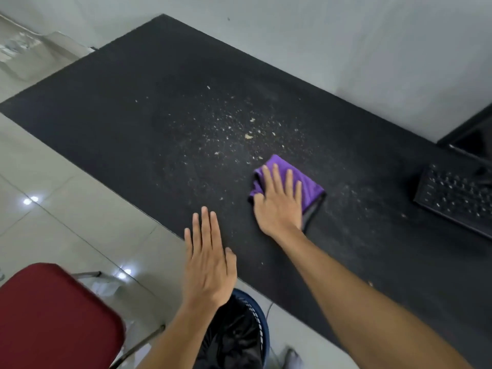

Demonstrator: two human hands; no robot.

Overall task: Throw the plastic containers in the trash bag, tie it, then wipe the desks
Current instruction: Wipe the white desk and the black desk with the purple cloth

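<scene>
A black desk [133,107] against a pale wall is strewn with crumbs [249,135] just beyond the purple cloth [308,187], which the right hand [279,206] presses flat with straight, spread fingers. The left hand [210,267] is flat and empty, fingers straight and together, across the desk's near edge above a blue bin [262,326]. Open desktop stretches leftward, and a keyboard [458,198] lies at the right.

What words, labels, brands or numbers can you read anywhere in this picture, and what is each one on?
No text can be read in this view.
keyboard: pale marks on the keys, too small and blurred to read.
purple cloth, desk, red chair, bin: no writing or label shows on them.
</scene>
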